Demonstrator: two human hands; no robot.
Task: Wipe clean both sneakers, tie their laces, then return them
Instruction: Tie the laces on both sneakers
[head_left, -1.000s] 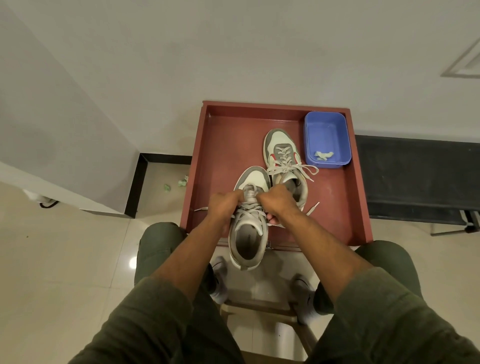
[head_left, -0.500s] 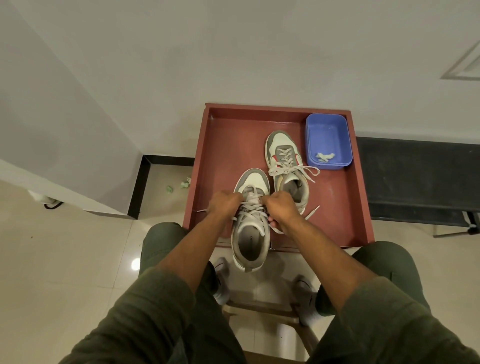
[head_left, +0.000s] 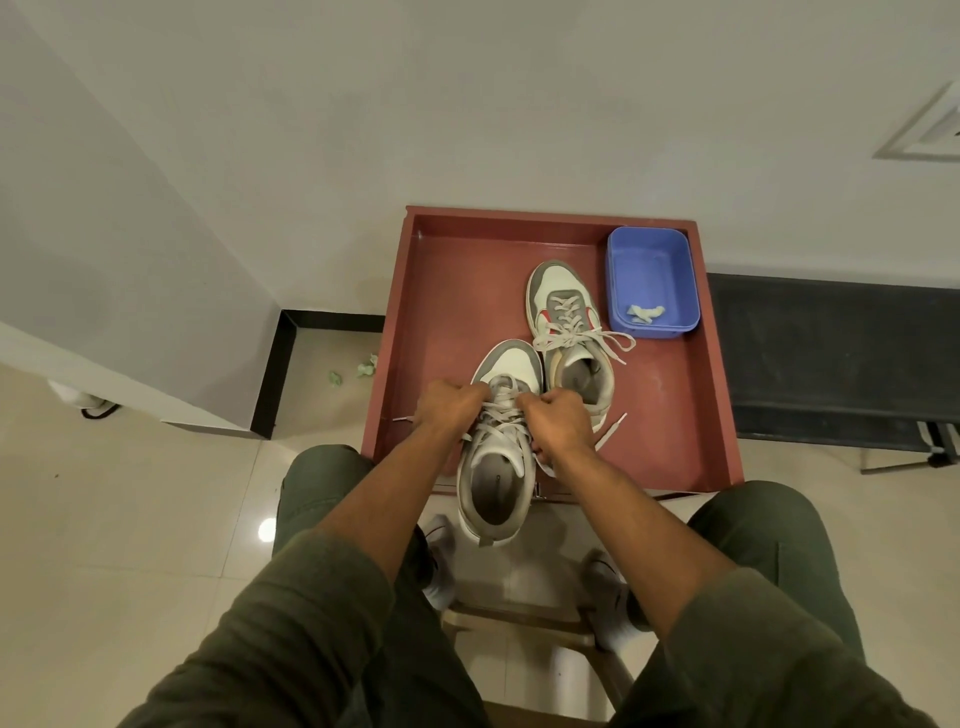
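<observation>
Hands work at the near sneaker (head_left: 497, 467), whose heel hangs over the tray (head_left: 441, 291) edge toward the person (for easier reach). Left hand (head_left: 451, 405) and right hand (head_left: 558, 423) each pinch its laces (head_left: 501, 410), pulling apart.

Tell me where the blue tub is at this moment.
In the head view, the blue tub sits in the far right corner of the red tray, just right of the far sneaker.
</observation>
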